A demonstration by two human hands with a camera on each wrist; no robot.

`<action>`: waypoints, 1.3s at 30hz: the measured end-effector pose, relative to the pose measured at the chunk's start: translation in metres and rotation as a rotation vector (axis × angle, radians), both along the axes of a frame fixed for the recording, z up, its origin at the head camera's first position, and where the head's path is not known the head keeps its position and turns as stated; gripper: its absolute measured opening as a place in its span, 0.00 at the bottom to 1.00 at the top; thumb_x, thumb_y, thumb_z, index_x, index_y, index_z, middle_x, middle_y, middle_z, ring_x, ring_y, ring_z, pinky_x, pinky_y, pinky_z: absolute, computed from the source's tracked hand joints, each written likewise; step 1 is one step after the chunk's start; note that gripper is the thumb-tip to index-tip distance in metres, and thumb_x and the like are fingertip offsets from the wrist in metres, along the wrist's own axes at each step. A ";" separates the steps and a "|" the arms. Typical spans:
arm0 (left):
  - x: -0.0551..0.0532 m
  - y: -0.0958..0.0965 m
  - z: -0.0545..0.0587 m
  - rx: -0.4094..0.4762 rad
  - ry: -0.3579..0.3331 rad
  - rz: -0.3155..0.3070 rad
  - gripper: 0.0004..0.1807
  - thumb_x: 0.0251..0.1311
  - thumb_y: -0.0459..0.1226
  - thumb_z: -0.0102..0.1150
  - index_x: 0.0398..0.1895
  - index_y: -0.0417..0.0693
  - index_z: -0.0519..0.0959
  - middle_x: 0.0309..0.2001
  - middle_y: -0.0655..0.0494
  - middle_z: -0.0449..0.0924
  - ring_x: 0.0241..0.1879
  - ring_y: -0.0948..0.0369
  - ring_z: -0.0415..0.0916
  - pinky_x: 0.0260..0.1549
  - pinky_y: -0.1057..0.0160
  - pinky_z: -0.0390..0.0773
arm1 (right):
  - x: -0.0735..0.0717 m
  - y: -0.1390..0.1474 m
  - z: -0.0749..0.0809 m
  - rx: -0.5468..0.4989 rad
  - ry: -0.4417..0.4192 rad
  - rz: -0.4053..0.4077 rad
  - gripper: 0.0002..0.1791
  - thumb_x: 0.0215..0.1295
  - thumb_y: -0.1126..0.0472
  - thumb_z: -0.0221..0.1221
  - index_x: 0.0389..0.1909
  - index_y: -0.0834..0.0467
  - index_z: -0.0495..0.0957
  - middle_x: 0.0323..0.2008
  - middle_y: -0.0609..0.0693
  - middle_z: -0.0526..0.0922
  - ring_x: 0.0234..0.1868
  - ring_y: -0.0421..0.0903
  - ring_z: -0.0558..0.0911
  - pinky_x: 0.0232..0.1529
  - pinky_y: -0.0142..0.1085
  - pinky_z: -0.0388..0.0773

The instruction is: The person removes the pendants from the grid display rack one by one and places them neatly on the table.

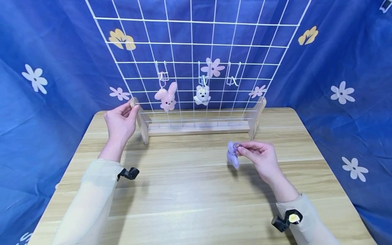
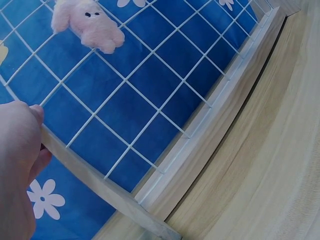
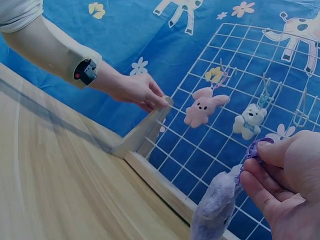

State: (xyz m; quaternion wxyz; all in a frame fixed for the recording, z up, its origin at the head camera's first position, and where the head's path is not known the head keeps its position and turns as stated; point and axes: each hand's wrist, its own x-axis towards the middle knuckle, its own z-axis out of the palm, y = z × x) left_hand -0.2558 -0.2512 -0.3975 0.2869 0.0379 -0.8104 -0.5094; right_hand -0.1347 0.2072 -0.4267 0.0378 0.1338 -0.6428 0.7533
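My left hand (image 1: pixel 120 123) grips the top of the rack's left wooden side support (image 1: pixel 142 122), thumb and fingers around its end. Between thumb and fingers of my right hand (image 1: pixel 260 157) is the purple ring of a lilac plush keychain (image 1: pixel 232 156), whose fluffy body dangles over the table in front of the rack. On the white wire grid (image 1: pixel 192 43), a pink bunny plush keychain (image 1: pixel 167 98) hangs from the left hook and a white bear plush keychain (image 1: pixel 202 94) from the middle one. The right hook (image 1: pixel 232 80) carries nothing.
The grid stands in a wooden base (image 1: pixel 199 128) at the back of a light wooden table (image 1: pixel 171 190). The base's right side support (image 1: pixel 257 117) rises beyond my right hand. Behind everything hangs a blue cloth (image 1: pixel 346 61) printed with flowers.
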 end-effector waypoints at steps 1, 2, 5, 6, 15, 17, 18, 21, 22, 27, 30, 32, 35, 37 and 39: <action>0.000 0.000 0.000 0.001 0.000 0.000 0.20 0.68 0.41 0.72 0.58 0.39 0.86 0.51 0.40 0.87 0.50 0.63 0.87 0.49 0.72 0.85 | 0.001 0.000 -0.001 0.003 0.000 -0.001 0.07 0.66 0.81 0.64 0.43 0.81 0.82 0.38 0.57 0.91 0.37 0.46 0.91 0.47 0.41 0.91; 0.000 0.000 0.000 0.000 0.000 0.002 0.20 0.68 0.41 0.72 0.58 0.39 0.86 0.50 0.40 0.87 0.50 0.63 0.87 0.49 0.72 0.85 | 0.001 0.001 -0.002 0.003 -0.003 -0.002 0.07 0.66 0.81 0.64 0.43 0.81 0.81 0.38 0.57 0.91 0.37 0.46 0.91 0.47 0.40 0.91; 0.000 0.001 -0.001 -0.007 0.004 0.007 0.20 0.68 0.41 0.72 0.58 0.39 0.86 0.50 0.40 0.87 0.49 0.64 0.87 0.48 0.73 0.85 | 0.003 0.002 -0.006 0.019 -0.017 -0.010 0.07 0.66 0.81 0.65 0.43 0.81 0.81 0.38 0.56 0.91 0.37 0.45 0.91 0.46 0.39 0.91; 0.000 0.001 -0.001 -0.009 0.007 0.009 0.20 0.68 0.41 0.72 0.58 0.39 0.86 0.50 0.40 0.87 0.49 0.64 0.87 0.48 0.73 0.85 | 0.004 0.003 -0.007 0.023 -0.024 -0.012 0.08 0.65 0.81 0.65 0.43 0.81 0.81 0.38 0.56 0.91 0.37 0.45 0.91 0.46 0.39 0.91; 0.000 0.002 0.000 -0.011 0.003 0.005 0.20 0.69 0.41 0.72 0.58 0.40 0.86 0.51 0.41 0.87 0.49 0.64 0.87 0.49 0.72 0.85 | 0.009 0.004 -0.019 0.046 -0.071 -0.005 0.10 0.67 0.79 0.65 0.45 0.82 0.80 0.39 0.55 0.92 0.38 0.45 0.91 0.47 0.38 0.90; 0.000 0.002 0.000 -0.011 0.009 0.005 0.20 0.69 0.40 0.72 0.58 0.40 0.86 0.50 0.41 0.87 0.50 0.64 0.87 0.49 0.72 0.85 | 0.011 0.003 -0.022 0.029 -0.070 0.001 0.10 0.66 0.80 0.65 0.45 0.82 0.80 0.40 0.55 0.92 0.37 0.45 0.91 0.47 0.38 0.91; 0.000 0.002 0.000 -0.012 0.011 0.008 0.19 0.69 0.40 0.72 0.58 0.40 0.86 0.50 0.41 0.87 0.50 0.64 0.87 0.49 0.72 0.85 | 0.011 0.003 -0.023 0.016 -0.070 0.004 0.10 0.66 0.80 0.65 0.45 0.83 0.80 0.40 0.55 0.92 0.37 0.45 0.91 0.47 0.38 0.91; 0.000 0.002 0.000 -0.018 0.013 0.020 0.20 0.68 0.41 0.72 0.58 0.40 0.86 0.50 0.41 0.88 0.49 0.64 0.87 0.48 0.73 0.85 | 0.012 0.001 -0.026 -0.002 -0.076 0.015 0.09 0.66 0.80 0.65 0.44 0.83 0.80 0.40 0.55 0.91 0.37 0.45 0.91 0.47 0.39 0.91; 0.000 0.002 0.000 -0.019 0.011 0.021 0.20 0.68 0.41 0.72 0.58 0.40 0.86 0.50 0.41 0.88 0.49 0.64 0.87 0.48 0.73 0.85 | 0.012 0.001 -0.028 -0.001 -0.080 0.018 0.09 0.66 0.80 0.65 0.45 0.82 0.80 0.40 0.55 0.91 0.37 0.45 0.91 0.47 0.39 0.91; -0.001 0.003 -0.001 -0.006 -0.002 0.011 0.20 0.69 0.41 0.72 0.59 0.41 0.86 0.51 0.41 0.87 0.50 0.63 0.87 0.49 0.72 0.85 | 0.014 0.000 -0.034 -0.008 -0.109 0.018 0.10 0.67 0.79 0.65 0.46 0.82 0.80 0.40 0.56 0.91 0.38 0.46 0.91 0.47 0.40 0.91; -0.001 0.004 0.000 0.002 -0.004 0.011 0.20 0.68 0.41 0.72 0.59 0.41 0.86 0.51 0.41 0.87 0.50 0.63 0.87 0.49 0.72 0.85 | 0.016 0.000 -0.036 -0.047 -0.107 0.036 0.10 0.66 0.80 0.64 0.45 0.83 0.80 0.41 0.58 0.91 0.39 0.48 0.91 0.48 0.41 0.91; -0.001 0.004 0.000 0.004 -0.001 0.012 0.20 0.68 0.41 0.72 0.58 0.40 0.86 0.51 0.41 0.87 0.50 0.63 0.87 0.49 0.72 0.85 | 0.018 0.000 -0.037 -0.065 -0.103 0.047 0.09 0.66 0.81 0.64 0.45 0.82 0.80 0.42 0.58 0.91 0.39 0.49 0.91 0.48 0.42 0.91; -0.001 0.003 0.001 0.001 0.005 0.012 0.20 0.68 0.41 0.72 0.58 0.39 0.86 0.51 0.40 0.87 0.50 0.64 0.87 0.49 0.72 0.85 | 0.019 -0.001 -0.037 -0.065 -0.100 0.048 0.08 0.66 0.81 0.64 0.45 0.81 0.81 0.42 0.57 0.91 0.38 0.48 0.92 0.48 0.41 0.91; -0.001 0.003 0.001 -0.004 0.009 0.011 0.20 0.69 0.41 0.72 0.58 0.38 0.86 0.50 0.40 0.87 0.50 0.64 0.87 0.49 0.72 0.85 | 0.019 -0.001 -0.038 -0.057 -0.105 0.043 0.09 0.66 0.80 0.64 0.45 0.82 0.81 0.42 0.58 0.91 0.38 0.49 0.92 0.48 0.42 0.91; -0.002 0.003 0.000 -0.009 0.012 0.010 0.20 0.69 0.41 0.72 0.58 0.38 0.86 0.50 0.40 0.87 0.49 0.64 0.87 0.49 0.72 0.85 | 0.019 -0.003 -0.038 -0.051 -0.108 0.042 0.10 0.66 0.80 0.65 0.46 0.82 0.80 0.42 0.58 0.91 0.39 0.49 0.92 0.48 0.42 0.91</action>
